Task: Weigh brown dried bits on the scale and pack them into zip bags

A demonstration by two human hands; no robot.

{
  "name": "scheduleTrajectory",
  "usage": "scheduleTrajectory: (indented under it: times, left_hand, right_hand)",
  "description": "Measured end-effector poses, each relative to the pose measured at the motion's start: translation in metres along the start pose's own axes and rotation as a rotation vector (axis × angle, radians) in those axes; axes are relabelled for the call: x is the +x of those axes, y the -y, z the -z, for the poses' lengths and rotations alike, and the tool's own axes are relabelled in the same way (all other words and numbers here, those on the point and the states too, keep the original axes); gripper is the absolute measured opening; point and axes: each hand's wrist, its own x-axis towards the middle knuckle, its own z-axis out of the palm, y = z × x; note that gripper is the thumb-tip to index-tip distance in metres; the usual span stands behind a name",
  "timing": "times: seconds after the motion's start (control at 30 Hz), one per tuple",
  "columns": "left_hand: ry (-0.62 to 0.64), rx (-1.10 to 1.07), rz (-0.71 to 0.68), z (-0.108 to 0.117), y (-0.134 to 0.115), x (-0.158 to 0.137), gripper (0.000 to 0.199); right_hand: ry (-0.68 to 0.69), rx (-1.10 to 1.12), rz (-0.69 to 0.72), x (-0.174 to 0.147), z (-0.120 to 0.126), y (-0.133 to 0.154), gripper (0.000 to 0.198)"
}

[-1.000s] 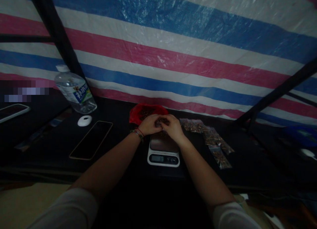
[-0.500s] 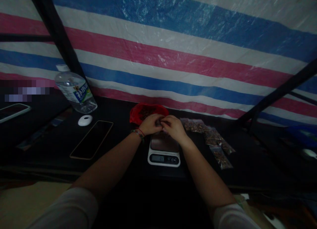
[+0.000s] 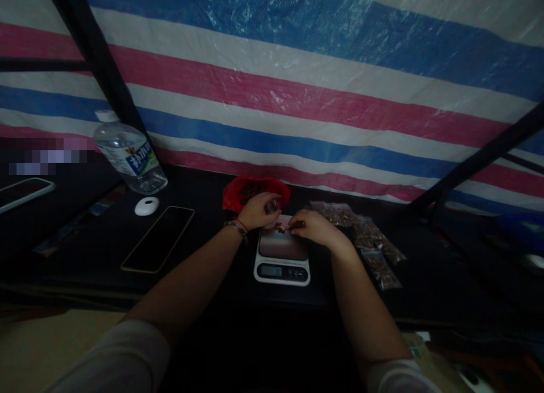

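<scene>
Right of the bottle [image 3: 123, 144] with Chinese lettering [image 3: 142, 159], both hands [image 3: 257, 210] [image 3: 313, 227] clasp brown pieces [image 3: 298, 225].

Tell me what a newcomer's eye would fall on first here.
First, the shiny sheet striped blue, white and red, across the background. Then the bright red container on the dark table, partly hidden by the left hand. Nearer, brown bits on the white scale, by the right hand.

A sheet [image 3: 272, 87] of glossy woven plastic fills the upper frame; below centre, the scale [image 3: 282, 248] looks smooth; right, bags [image 3: 380, 268] are clear plastic.
</scene>
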Motion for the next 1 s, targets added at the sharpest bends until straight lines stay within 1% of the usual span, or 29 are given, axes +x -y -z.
scheduleTrajectory:
  times: [0.1, 0.23, 0.3, 0.47, 0.5, 0.57, 0.7, 0.77, 0.87, 0.93, 1.0]
  left_hand:
    - [0.007, -0.01, 0.005, 0.0, 0.0, 0.0, 0.037]
    - [0.025, -0.017, 0.006, 0.0, -0.001, 0.0, 0.037]
    - [0.037, -0.013, -0.005, 0.001, -0.001, 0.0, 0.037]
    - [0.121, 0.037, -0.086, 0.005, -0.007, 0.002, 0.042]
    - [0.136, 0.048, -0.105, 0.005, -0.009, 0.003, 0.044]
    - [0.157, 0.065, -0.131, 0.005, -0.012, 0.004, 0.042]
    - [0.158, 0.068, -0.139, 0.004, -0.014, 0.004, 0.035]
    - [0.14, 0.055, -0.138, 0.004, -0.012, 0.003, 0.036]
    - [0.065, 0.065, -0.093, 0.003, -0.007, 0.003, 0.039]
    - [-0.001, 0.091, -0.04, 0.003, -0.002, 0.002, 0.04]
    - [-0.043, 0.118, 0.003, 0.003, 0.003, 0.002, 0.042]
  right_hand:
    - [0.01, -0.074, 0.04, 0.002, -0.002, 0.003, 0.021]
    - [-0.043, -0.097, 0.066, 0.003, -0.002, 0.005, 0.023]
    - [-0.123, -0.062, 0.065, 0.003, -0.002, 0.006, 0.023]
    - [-0.442, 0.094, 0.134, 0.012, -0.008, 0.011, 0.015]
    - [-0.484, 0.111, 0.151, 0.015, -0.011, 0.012, 0.013]
    - [-0.522, 0.123, 0.174, 0.02, -0.018, 0.016, 0.011]
    - [-0.542, 0.095, 0.184, 0.025, -0.026, 0.024, 0.007]
    - [-0.543, 0.086, 0.196, 0.025, -0.024, 0.025, 0.005]
    - [-0.544, 0.084, 0.187, 0.02, -0.017, 0.024, 0.009]
    - [-0.472, 0.062, 0.159, 0.016, -0.013, 0.021, 0.011]
    - [-0.33, 0.016, 0.133, 0.012, -0.012, 0.019, 0.013]
